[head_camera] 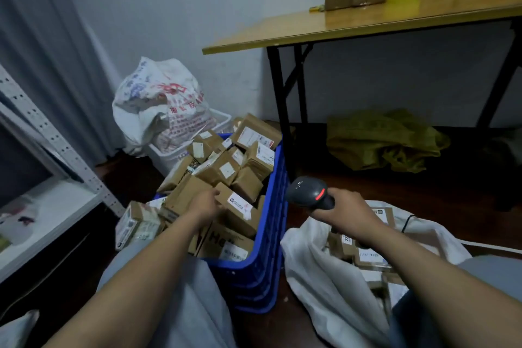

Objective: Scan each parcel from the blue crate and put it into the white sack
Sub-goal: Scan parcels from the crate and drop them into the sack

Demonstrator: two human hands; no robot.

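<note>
A labelled parcel (238, 207) in the blue crate (272, 234) is being touched by the left hand (207, 203); whether it is being gripped cannot be told. A scanner (309, 192) is being gripped by the right hand (348, 210), above the white sack (324, 277).

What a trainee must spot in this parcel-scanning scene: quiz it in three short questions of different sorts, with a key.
1. Multiple choice: the right hand holds (a) a tape roll, (b) a black handheld barcode scanner, (c) a knife.
2. True or false: the white fabric sack holds brown cardboard parcels.
3. Fill in: the left hand reaches over the blue plastic crate, which stands on the sack's ____ side.
Key: 1 b; 2 true; 3 left.
</note>
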